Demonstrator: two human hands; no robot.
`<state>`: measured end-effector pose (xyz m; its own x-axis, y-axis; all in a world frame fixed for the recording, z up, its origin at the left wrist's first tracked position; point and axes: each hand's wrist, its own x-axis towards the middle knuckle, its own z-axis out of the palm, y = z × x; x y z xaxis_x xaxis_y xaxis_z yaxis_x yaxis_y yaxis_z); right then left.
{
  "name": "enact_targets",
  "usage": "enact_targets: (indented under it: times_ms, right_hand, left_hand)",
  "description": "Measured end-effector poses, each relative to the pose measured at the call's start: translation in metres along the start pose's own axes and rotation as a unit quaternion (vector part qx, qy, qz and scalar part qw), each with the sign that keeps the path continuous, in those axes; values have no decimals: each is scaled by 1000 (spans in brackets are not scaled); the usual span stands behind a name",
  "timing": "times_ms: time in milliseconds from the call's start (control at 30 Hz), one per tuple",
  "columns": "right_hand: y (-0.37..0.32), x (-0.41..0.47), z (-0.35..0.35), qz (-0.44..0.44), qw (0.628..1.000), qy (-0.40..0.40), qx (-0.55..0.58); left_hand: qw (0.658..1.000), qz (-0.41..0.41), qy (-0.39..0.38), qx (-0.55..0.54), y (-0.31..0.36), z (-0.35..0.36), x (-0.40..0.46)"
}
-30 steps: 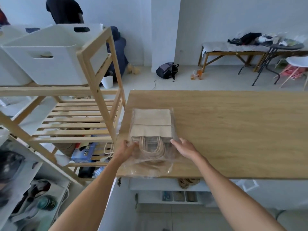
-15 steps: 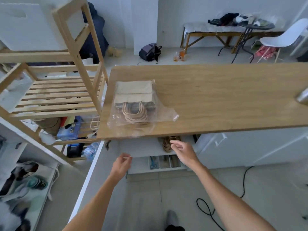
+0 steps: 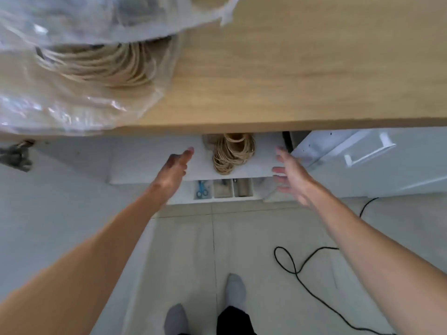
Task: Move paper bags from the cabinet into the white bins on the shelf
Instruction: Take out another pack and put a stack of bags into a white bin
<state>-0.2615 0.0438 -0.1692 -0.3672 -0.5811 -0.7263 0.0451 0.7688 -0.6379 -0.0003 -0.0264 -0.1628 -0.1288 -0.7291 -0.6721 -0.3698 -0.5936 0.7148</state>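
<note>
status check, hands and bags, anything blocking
Left hand and right hand open, empty, either side of the bag bundle on the cabinet shelf. Wrapped bag pack on the tabletop. Nothing in the way.

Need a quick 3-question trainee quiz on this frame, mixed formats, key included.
1. True or false: the left hand is gripping the paper bags in the cabinet.
2. What lies on the wooden countertop at upper left? A) scissors B) plastic-wrapped bag bundle C) a white bin
3. Fill in: the black cable lies on the ____ near the right hand.

Key: 1 false, both hands are open and apart from the bags; 2 B; 3 floor.
</note>
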Motion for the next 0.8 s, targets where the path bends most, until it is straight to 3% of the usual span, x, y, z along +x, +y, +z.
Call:
enact_targets:
  times_ms: [133, 267, 367, 533, 800]
  right_hand:
    - [-10, 68, 4, -27, 999, 19, 28]
    - [-30, 111, 25, -47, 995, -18, 90]
    - [-45, 127, 44, -63, 995, -39, 65]
    - [-44, 134, 65, -77, 993, -85, 32]
    - [9, 101, 70, -83, 989, -103, 72]
  left_hand:
    - [1000, 21, 12, -7, 9, 20, 66]
    - [996, 34, 39, -67, 13, 26, 106]
    - [992, 41, 34, -110, 21, 31, 122]
    - [998, 60, -11, -12, 20, 48, 123]
    - [998, 55, 1, -8, -15, 43, 88]
